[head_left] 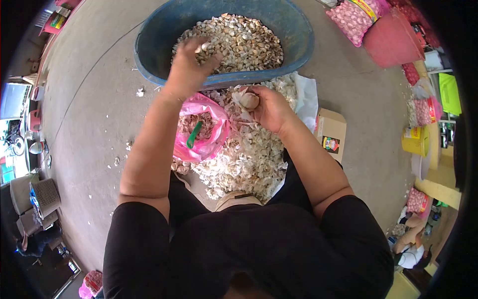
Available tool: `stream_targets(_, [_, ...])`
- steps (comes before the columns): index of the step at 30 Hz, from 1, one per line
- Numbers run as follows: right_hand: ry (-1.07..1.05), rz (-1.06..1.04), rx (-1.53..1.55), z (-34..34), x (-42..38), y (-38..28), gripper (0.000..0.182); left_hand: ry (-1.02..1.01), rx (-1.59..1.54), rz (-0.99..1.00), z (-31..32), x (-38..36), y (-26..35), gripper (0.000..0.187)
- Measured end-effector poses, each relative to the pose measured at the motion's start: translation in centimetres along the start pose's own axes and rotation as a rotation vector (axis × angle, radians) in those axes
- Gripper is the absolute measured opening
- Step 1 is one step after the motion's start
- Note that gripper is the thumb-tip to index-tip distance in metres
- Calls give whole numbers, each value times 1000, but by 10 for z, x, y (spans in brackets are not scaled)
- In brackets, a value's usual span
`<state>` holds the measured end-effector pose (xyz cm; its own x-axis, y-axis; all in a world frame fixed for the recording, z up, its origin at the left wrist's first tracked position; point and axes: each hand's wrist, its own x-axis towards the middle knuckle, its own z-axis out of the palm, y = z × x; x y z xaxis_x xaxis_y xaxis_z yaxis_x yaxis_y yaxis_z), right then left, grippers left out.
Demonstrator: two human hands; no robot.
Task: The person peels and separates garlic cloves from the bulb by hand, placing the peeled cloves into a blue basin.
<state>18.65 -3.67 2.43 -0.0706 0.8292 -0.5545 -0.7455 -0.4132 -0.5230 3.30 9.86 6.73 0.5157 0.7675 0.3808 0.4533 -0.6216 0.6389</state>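
Observation:
My left hand [190, 67] is over the near left part of a blue tub [149, 52], slightly blurred, its fingers apart. Beneath and beyond it, many loose garlic cloves [249, 45] cover the tub's floor. Just outside the near rim, my right hand [273, 108] holds a garlic bulb [247, 100] with its fingers curled round one side. Loose papery skins [249, 159] are heaped below that hand, between my legs. To their left stands an open pink plastic bag [219, 107] with reddish bits inside and a green-handled tool [194, 134] lying on them.
A cardboard box [331, 132] rests right of the skins. Several garlic bulbs [180, 167] lie below the pink bag. Farther right are a red tub [393, 37], filled pink sacks [351, 20] and a yellow bucket [416, 141]. Another person [412, 255] is at the lower right.

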Motion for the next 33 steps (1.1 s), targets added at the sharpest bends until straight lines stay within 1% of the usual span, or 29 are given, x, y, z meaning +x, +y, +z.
stream_targets(2, [-75,7,-13,-3,3,-2,22,-394,-79,-197,-3,-18,28,45])
stream_targets(3, [-93,-17,-73,1,0,-2,21,-433,-116,-244,4,-33,30,41])
stream_targets(4, [-112,-41,-133,8,-5,-1,21,-406,-110,-196,18,-51,22,42])
stream_targets(5, [-132,-64,-196,12,-8,0,20,-382,-163,-220,19,-62,23,42])
stream_targets(6, [-186,-58,-228,13,-7,2,26,-355,-216,-245,19,-72,24,41])
stream_targets(7, [-196,-108,-338,16,-9,4,27,-329,-269,-272,17,-81,27,41])
stream_targets(9, [-214,-207,-553,24,-15,7,29,-256,-357,-433,12,-96,35,39])
stream_targets(10, [-194,-331,-607,20,-10,15,32,-218,-402,-512,9,-100,39,39])
stream_targets(13, [-109,-506,-1063,25,-12,22,36,-203,-322,-604,1,-106,47,38])
stream_targets(14, [-73,-701,-1160,28,-13,28,32,-159,-430,-553,2,-110,49,33])
stream_targets(17, [-22,-730,-1154,34,-17,39,26,-243,-769,-538,10,-117,35,29])
stream_targets(18, [-30,-674,-1121,37,-20,39,25,-305,-838,-572,8,-118,28,29])
stream_targets(21, [-70,-692,-1066,38,-17,39,22,-268,-1055,-529,7,-116,24,31])
stream_targets(24, [-48,-803,-1089,40,-12,41,19,-258,-1125,-549,9,-117,18,30])
stream_targets(26, [-38,-818,-1089,41,-9,42,18,-249,-1146,-570,7,-117,17,29])
stream_targets(30, [-23,-840,-1023,39,-3,47,16,-231,-1164,-568,14,-120,11,34])
stream_targets(33, [-47,-784,-1052,33,3,44,17,-248,-1068,-571,14,-118,14,38])
